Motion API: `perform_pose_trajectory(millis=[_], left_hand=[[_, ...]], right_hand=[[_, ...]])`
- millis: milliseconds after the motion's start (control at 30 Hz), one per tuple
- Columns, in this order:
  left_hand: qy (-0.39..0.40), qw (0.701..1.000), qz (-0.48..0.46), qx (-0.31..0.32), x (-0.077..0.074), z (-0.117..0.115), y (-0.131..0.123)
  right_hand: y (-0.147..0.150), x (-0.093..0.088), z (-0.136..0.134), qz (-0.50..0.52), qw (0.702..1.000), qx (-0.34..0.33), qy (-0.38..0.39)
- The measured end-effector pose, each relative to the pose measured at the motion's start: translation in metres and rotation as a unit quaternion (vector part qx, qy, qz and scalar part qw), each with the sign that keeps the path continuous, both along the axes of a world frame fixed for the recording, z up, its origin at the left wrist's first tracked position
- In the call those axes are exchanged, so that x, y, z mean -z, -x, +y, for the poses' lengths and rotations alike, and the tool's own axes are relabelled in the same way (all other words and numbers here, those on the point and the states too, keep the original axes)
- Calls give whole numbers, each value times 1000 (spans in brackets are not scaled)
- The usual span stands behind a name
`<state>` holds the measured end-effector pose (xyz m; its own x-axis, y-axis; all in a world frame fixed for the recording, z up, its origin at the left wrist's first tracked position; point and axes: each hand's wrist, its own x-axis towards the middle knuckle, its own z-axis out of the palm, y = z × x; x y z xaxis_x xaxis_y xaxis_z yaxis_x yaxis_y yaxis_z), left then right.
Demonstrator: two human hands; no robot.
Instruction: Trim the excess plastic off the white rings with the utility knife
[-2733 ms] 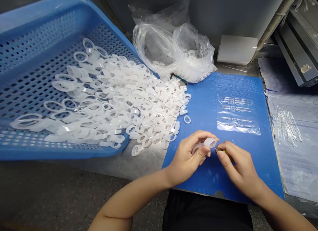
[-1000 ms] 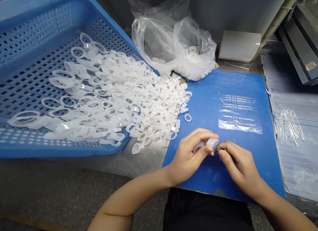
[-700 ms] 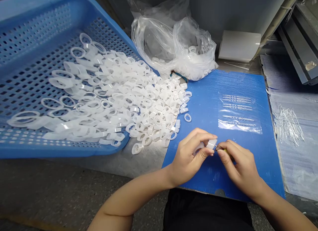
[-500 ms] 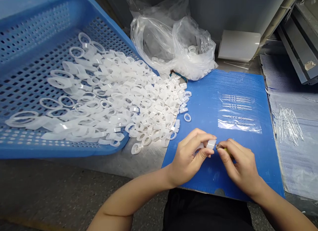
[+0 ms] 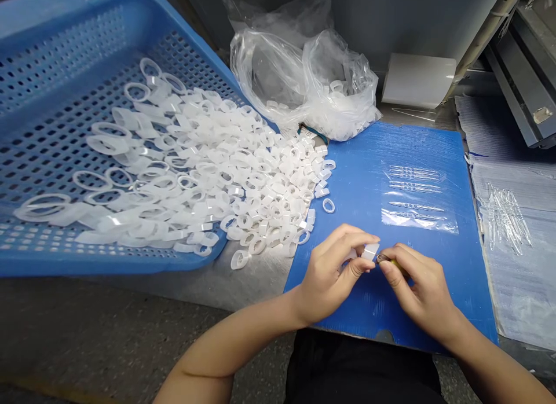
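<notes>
Between the thumb and fingers of my left hand (image 5: 330, 279) is a translucent white plastic ring (image 5: 369, 252), its side turned to the right. My right hand (image 5: 423, 291) is closed around a small tool (image 5: 382, 257) with a curved metal tip and a yellowish handle, mostly hidden by the fingers. The metal tip points at the ring's right edge, very close to it; I cannot tell whether they touch. Both hands are over a blue board (image 5: 356, 178). A loose ring (image 5: 328, 205) lies on the board, beside a heap of similar white rings (image 5: 278, 201).
A tilted blue perforated basket (image 5: 52, 126) on the left spills rings onto the metal table (image 5: 256, 282). Behind is a clear plastic bag (image 5: 278, 68) with rings inside. Flat clear packets (image 5: 417, 195) lie on the board; thin clear pieces (image 5: 508, 216) lie on the right.
Almost nothing differs. The view has shifted very slightly, and the tool's tip stays close to the ring, with both hands keeping their grips.
</notes>
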<state>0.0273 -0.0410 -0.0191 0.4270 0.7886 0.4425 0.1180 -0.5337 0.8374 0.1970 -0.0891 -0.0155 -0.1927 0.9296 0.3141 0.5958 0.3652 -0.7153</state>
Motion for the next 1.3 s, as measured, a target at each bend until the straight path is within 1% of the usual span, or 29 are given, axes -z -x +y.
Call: perform_pose_trajectory(millis=[133,233,300,367,400,467,500,600,633,667,700,733,767,800,833,867,900,933,1033,1200,1300], left_hand=[[60,998,-22,17,-1,-1,-1],[144,988,-45,25,-4,-1,-2],[235,969,-58,44,-5,0,-3],[330,938,-67,85,-6,2,-4],[369,921,-72,107,-5,3,-4],[418,894,-81,139,-5,5,-4],[429,888,-85,146,-4,6,-4],[432,886,-73,153,-6,7,-4],[423,891,-60,153,-7,6,-4],[402,903,-44,146,-7,6,-4],[362,923,-24,130,-8,5,-4],[302,947,-1,107,-7,4,-4],[222,972,22,79,-6,2,-4],[132,989,44,49,-5,1,-4],[45,997,64,24,-3,-1,-5],[-28,996,82,6,0,-3,-5],[-83,992,95,-8,3,-4,-6],[-120,987,106,-20,5,-5,-6],[-171,977,121,-46,9,-7,-8],[-189,969,149,-65,9,-6,-8],[-199,967,150,-58,7,-5,-6]], right_hand=[[-1,2,1,-24,1000,16,-11],[-2,5,1,-53,997,24,-44],[-2,7,2,-93,990,51,-92],[-3,8,3,-120,980,87,-132],[-3,8,3,-117,978,103,-139],[-3,6,3,-76,984,117,-116],[-2,5,3,-48,988,113,-91],[-1,1,3,5,996,89,-21],[-1,0,3,9,995,95,-10],[-2,-1,3,14,994,110,0],[-3,-2,3,25,992,126,17],[-4,-3,4,47,989,134,44],[-5,-4,4,77,986,128,78],[-5,-5,5,110,981,110,116],[-6,-5,5,139,975,86,151],[-6,-6,6,157,969,67,178],[-6,-7,6,165,965,56,195],[-6,-7,6,164,963,54,207],[-5,-7,6,164,958,60,229],[-3,-6,8,180,951,66,243],[-3,-6,9,179,951,73,242]])
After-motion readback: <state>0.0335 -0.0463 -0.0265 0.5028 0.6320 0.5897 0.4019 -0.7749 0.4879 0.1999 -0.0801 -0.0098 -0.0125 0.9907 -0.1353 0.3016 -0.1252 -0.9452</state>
